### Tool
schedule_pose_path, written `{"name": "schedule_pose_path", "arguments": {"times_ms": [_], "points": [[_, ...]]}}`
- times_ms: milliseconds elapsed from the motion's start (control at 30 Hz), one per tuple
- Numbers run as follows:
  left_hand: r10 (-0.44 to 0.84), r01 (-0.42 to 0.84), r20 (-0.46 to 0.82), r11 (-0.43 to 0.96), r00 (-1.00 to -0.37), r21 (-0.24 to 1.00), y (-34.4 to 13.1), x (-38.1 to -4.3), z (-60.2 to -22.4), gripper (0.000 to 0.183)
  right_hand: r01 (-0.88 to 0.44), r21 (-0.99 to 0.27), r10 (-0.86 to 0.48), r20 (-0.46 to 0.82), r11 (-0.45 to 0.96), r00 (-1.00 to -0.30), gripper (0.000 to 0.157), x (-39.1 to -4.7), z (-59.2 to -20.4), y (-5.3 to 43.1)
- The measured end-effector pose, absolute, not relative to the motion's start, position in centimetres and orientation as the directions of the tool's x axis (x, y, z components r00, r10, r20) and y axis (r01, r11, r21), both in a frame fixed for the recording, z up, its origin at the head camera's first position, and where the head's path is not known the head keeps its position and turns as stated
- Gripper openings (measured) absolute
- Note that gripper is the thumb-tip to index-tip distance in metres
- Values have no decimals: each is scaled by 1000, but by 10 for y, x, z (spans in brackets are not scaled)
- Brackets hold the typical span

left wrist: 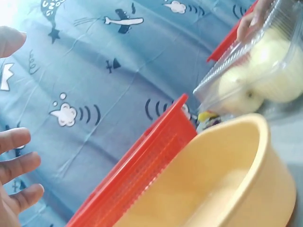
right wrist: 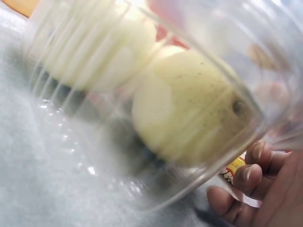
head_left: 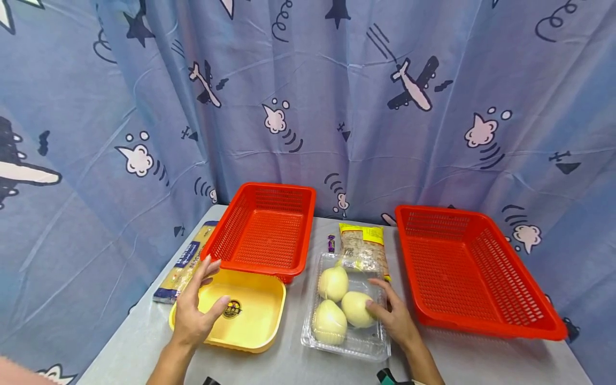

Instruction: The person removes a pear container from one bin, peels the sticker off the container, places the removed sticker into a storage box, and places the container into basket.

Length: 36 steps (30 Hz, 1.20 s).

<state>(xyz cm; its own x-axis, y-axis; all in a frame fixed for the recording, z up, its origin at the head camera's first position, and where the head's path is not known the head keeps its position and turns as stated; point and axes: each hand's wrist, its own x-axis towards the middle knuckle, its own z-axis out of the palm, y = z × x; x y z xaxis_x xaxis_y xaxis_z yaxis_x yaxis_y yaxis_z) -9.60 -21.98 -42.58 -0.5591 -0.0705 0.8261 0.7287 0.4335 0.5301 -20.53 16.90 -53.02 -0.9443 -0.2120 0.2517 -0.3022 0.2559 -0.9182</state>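
My left hand (head_left: 193, 315) hovers over the left side of a yellow plastic basin (head_left: 260, 315), thumb and fingers spread, holding nothing. In the left wrist view its fingertips (left wrist: 26, 163) stand apart from the basin. A clear plastic box (head_left: 358, 347) with three pale yellow pears (head_left: 357, 309) inside lies right of the basin. At the box's right side my right hand (head_left: 397, 315) grips it, thumb over the lid. The right wrist view shows curled fingers (right wrist: 246, 179) at the box's edge.
A red basket (head_left: 269, 235) stands behind the basin, and a larger red basket (head_left: 462, 278) is at the right. A yellow-topped packet (head_left: 363, 235) is behind the box, beside a small purple-wrapped sweet (head_left: 331, 243). A long yellow-and-blue package (head_left: 185, 262) lies along the left edge.
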Motion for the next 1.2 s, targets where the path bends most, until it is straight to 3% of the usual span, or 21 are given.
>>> {"name": "schedule_pose_path", "arguments": {"times_ms": [133, 600, 900, 1200], "points": [[-73, 734, 825, 417, -560, 536, -214, -106, -439, 76, -310, -916, -214, 259, 253, -942, 48, -204, -530, 169], [-27, 649, 717, 402, -696, 645, -182, -128, -466, 77, -307, -912, -213, 254, 272, -943, 48, -203, -527, 167], [21, 670, 715, 371, -699, 643, -156, -138, -477, 75, -287, -930, -207, 242, 229, -948, 50, -203, -529, 168], [64, 646, 683, 399, -727, 651, -133, -146, -483, 75, -288, -917, -199, 239, 275, -950, 48, -199, -524, 167]]}}
